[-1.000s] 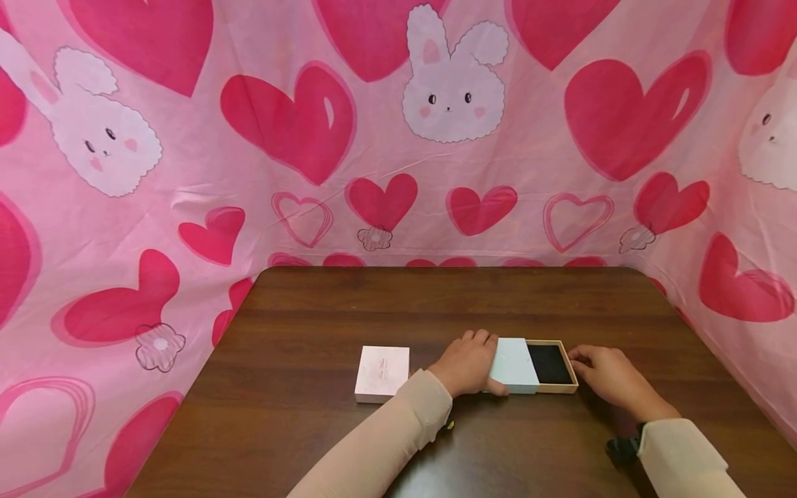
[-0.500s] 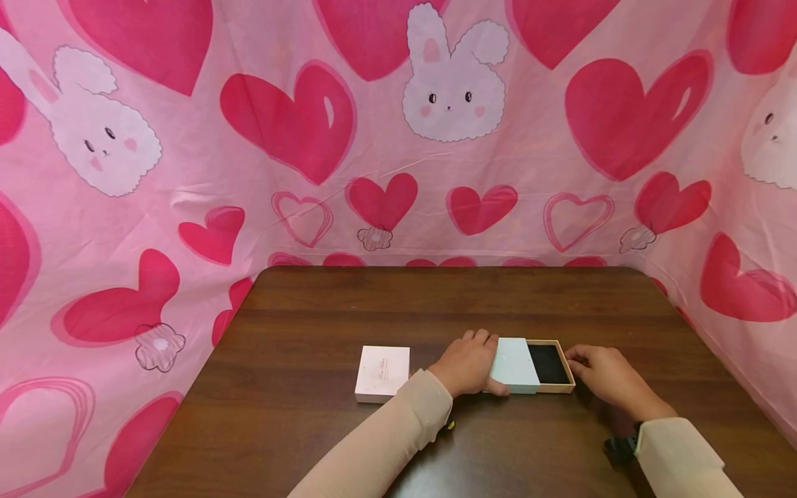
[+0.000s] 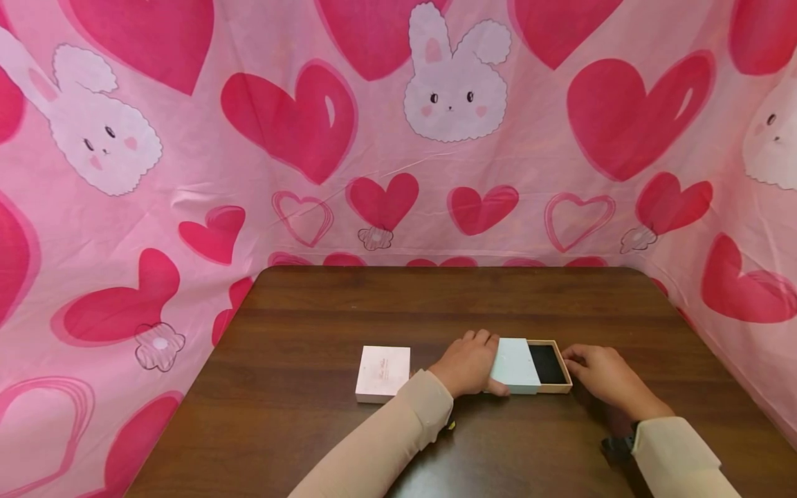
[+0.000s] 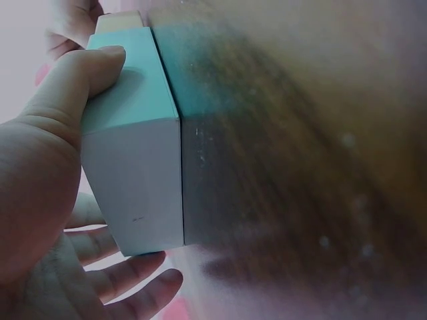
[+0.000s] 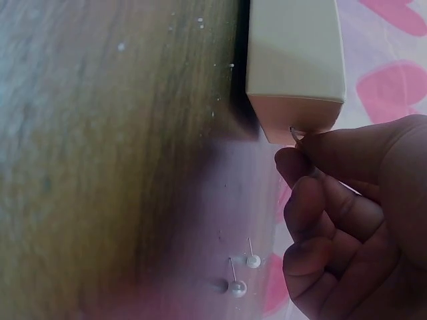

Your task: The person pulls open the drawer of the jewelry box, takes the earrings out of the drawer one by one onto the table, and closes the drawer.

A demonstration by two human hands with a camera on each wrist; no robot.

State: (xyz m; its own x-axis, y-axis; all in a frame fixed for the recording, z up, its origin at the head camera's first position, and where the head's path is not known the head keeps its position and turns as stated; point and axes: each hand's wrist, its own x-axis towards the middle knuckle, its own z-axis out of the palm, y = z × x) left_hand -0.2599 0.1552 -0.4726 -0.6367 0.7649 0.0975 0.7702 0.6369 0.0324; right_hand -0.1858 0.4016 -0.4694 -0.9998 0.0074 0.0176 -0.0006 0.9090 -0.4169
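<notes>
A light blue sliding box sleeve (image 3: 515, 363) lies on the table with its drawer (image 3: 554, 389) partly out to the right. Black padding (image 3: 548, 364) lines the drawer. My left hand (image 3: 465, 363) grips the sleeve at its left end. In the left wrist view, that thumb lies along one blue side (image 4: 150, 87) and the fingers reach around the opposite side. My right hand (image 3: 602, 373) is at the drawer's outer end. In the right wrist view, its thumb and forefinger pinch a thin pull ribbon (image 5: 295, 135) coming from a hole there; the other fingers are curled.
A pale pink box (image 3: 382, 370) with printed lettering sits left of my left hand, partly behind the forearm. Two pearl stud earrings (image 5: 237, 288) lie on the table near my right hand. A pink heart-and-rabbit cloth (image 3: 373, 138) hangs around the wooden table (image 3: 311, 304).
The drawer has slid slightly left, further into the sleeve, and my right hand has shifted left with it. My left hand and the sleeve stay in place.
</notes>
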